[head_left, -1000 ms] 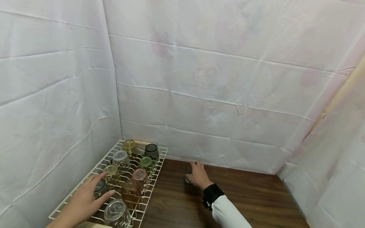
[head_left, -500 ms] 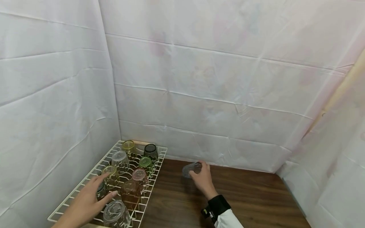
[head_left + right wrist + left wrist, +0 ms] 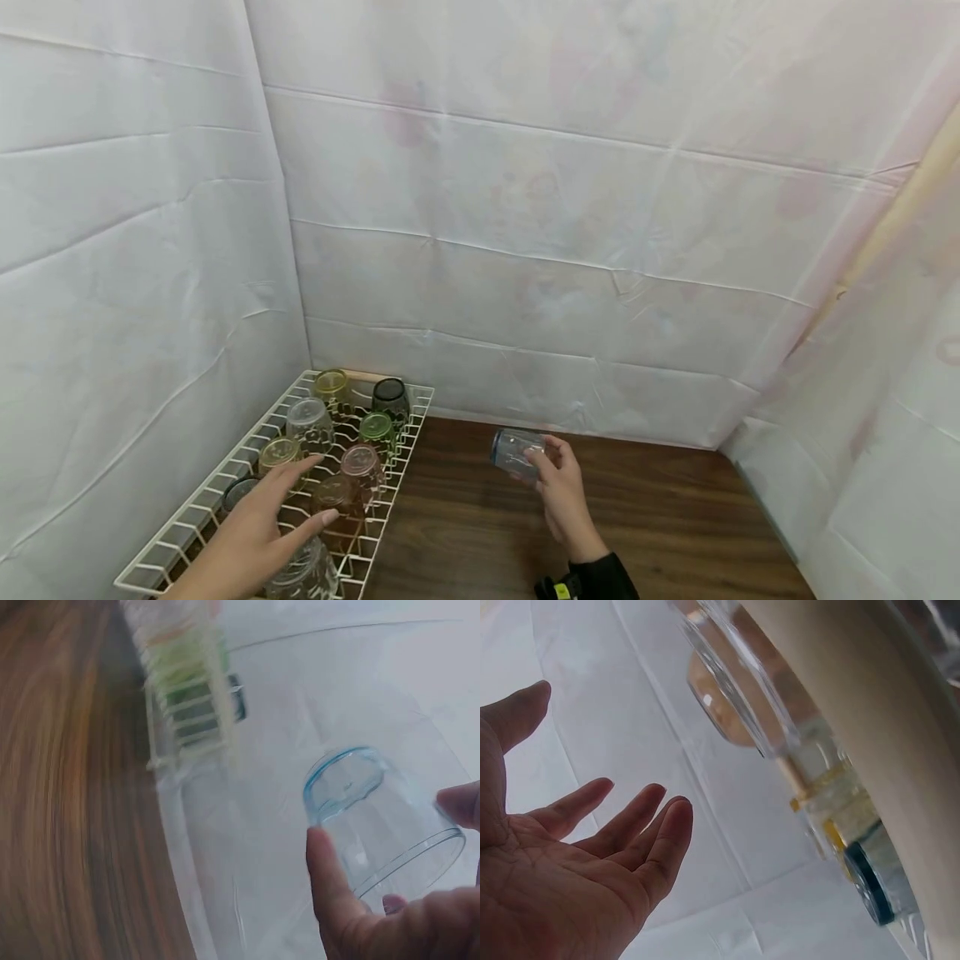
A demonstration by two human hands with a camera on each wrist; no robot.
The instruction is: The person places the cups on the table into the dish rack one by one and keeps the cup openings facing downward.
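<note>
A clear, bluish drinking glass (image 3: pixel 513 452) lies tilted on its side in the air above the wooden tabletop. My right hand (image 3: pixel 567 504) grips it with thumb and fingers near its rim; in the right wrist view the thumb and fingertips press the sides of the same glass (image 3: pixel 360 817). Over the front of the white wire rack (image 3: pixel 161 546) my left hand (image 3: pixel 258 533) is spread, fingers apart. It partly hides a dark glass (image 3: pixel 237 492) and a clear glass (image 3: pixel 303 575). The left wrist view shows this hand (image 3: pixel 592 877) with nothing in its grasp.
Upside-down glasses fill the rack: two yellow ones, among them the front yellow glass (image 3: pixel 279 452), a clear glass (image 3: pixel 309 421), a black glass (image 3: pixel 391 397), a green glass (image 3: pixel 377 427), a pink glass (image 3: pixel 362 465) and an amber glass (image 3: pixel 337 496). White cloth (image 3: pixel 480 317) encloses the dark wooden table (image 3: pixel 450 533).
My right hand has lifted the glass from the table near the back cloth, tipped it sideways and drawn it toward me. My left hand has shifted slightly right over the rack.
</note>
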